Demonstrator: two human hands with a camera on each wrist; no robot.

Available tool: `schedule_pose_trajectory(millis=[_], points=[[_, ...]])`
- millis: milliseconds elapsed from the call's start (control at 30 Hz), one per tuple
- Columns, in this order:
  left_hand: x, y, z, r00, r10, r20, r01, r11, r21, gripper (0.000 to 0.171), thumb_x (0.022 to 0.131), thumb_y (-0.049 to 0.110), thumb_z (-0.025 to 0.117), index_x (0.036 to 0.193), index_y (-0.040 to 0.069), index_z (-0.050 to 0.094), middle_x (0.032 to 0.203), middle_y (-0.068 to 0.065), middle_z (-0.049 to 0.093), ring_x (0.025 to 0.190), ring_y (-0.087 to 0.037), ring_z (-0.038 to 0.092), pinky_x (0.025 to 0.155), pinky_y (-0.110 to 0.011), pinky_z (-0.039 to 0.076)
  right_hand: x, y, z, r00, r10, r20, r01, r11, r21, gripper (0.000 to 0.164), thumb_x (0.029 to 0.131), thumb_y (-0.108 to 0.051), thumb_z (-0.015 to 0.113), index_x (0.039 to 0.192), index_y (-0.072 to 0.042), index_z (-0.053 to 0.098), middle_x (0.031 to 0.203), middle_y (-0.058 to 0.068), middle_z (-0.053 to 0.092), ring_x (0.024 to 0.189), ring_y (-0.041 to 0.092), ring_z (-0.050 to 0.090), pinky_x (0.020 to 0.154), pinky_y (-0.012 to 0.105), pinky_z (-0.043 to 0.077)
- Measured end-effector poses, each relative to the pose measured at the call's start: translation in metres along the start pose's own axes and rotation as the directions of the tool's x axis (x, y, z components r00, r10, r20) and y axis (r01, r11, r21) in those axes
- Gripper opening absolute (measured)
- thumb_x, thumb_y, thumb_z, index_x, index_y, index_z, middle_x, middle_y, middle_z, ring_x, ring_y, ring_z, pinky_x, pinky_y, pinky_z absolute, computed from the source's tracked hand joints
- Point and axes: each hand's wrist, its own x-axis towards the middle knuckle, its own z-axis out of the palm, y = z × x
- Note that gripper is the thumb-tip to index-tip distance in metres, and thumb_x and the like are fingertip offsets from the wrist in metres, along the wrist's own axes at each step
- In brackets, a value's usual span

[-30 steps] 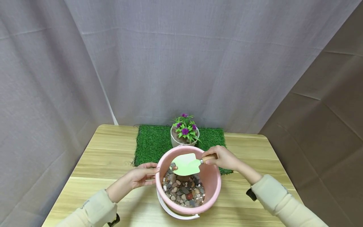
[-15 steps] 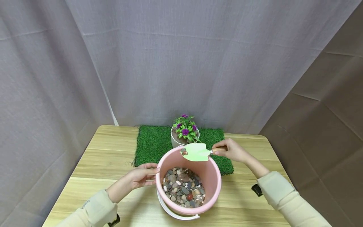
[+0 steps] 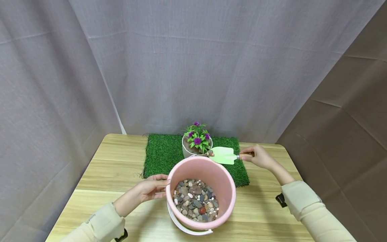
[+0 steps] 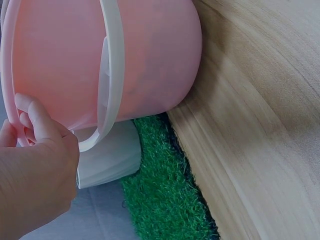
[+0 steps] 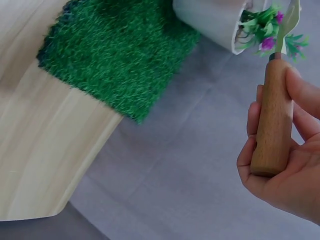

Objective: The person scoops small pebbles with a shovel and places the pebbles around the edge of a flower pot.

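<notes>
My right hand (image 3: 258, 156) grips the wooden handle of a light green garden trowel (image 3: 223, 155). A couple of pebbles (image 3: 210, 153) sit at the trowel's tip, beside the rim of a white flowerpot (image 3: 187, 153) with purple flowers (image 3: 197, 140). In the right wrist view the fingers curl round the wooden handle (image 5: 273, 120). My left hand (image 3: 152, 188) holds the left rim of a pink bucket (image 3: 225, 188), with thumb and fingers on either side of it, as the left wrist view shows. Mixed pebbles (image 3: 196, 201) cover the bucket's bottom.
The flowerpot stands on a green artificial grass mat (image 3: 163, 151) at the back of the wooden table (image 3: 115, 164). The bucket's white handle (image 3: 190, 231) hangs down at its front left. Grey curtains (image 3: 193, 67) rise behind and at the side.
My right hand has lifted the trowel out of the bucket and carried it back and to the right, to the flowerpot's rim. The left hand has stayed on the bucket.
</notes>
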Motion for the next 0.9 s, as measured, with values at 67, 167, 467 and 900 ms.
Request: schedule_pose_trajectory(millis=[67, 167, 467, 900], points=[[0.0, 0.0, 0.0, 1.0, -0.001, -0.004, 0.001, 1.0, -0.002, 0.009, 0.09, 0.009, 0.062, 0.093, 0.017, 0.059, 0.082, 0.001, 0.069, 0.076, -0.007, 0.066, 0.074, -0.02, 0.061, -0.001, 0.004, -0.001, 1.0, 0.012, -0.005, -0.012, 1.0, -0.008, 0.022, 0.086, -0.004, 0.065, 0.102, 0.011, 0.066, 0.096, 0.025, 0.069, 0.075, 0.01, 0.064, 0.063, 0.015, 0.055], [0.0, 0.0, 0.0, 1.0, -0.004, -0.01, 0.004, 1.0, -0.001, 0.009, 0.09, 0.01, 0.062, 0.095, 0.017, 0.058, 0.082, 0.002, 0.069, 0.076, -0.007, 0.066, 0.074, -0.02, 0.061, -0.002, 0.011, -0.001, 1.0, 0.023, -0.016, -0.024, 1.0, -0.011, 0.024, 0.087, -0.005, 0.065, 0.104, 0.011, 0.065, 0.098, 0.025, 0.069, 0.076, 0.009, 0.064, 0.063, 0.015, 0.055], [0.0, 0.0, 0.0, 1.0, 0.0, -0.015, 0.0, 1.0, 0.008, 0.015, 0.091, 0.01, 0.061, 0.104, 0.011, 0.055, 0.084, 0.001, 0.068, 0.077, -0.007, 0.066, 0.076, -0.021, 0.061, -0.004, 0.018, 0.01, 0.999, 0.029, -0.025, -0.03, 0.999, -0.046, 0.02, 0.085, -0.005, 0.066, 0.098, 0.01, 0.068, 0.09, 0.021, 0.07, 0.065, 0.006, 0.055, 0.053, 0.016, 0.048], [0.001, -0.002, -0.001, 1.0, 0.01, 0.001, -0.01, 1.0, -0.002, 0.013, 0.091, 0.01, 0.06, 0.103, 0.012, 0.056, 0.085, 0.001, 0.069, 0.078, -0.008, 0.066, 0.076, -0.021, 0.06, -0.002, 0.024, 0.032, 1.0, 0.026, -0.004, -0.026, 0.999, -0.03, 0.017, 0.084, -0.007, 0.067, 0.094, 0.006, 0.069, 0.084, 0.015, 0.071, 0.063, 0.002, 0.054, 0.054, 0.015, 0.05]])
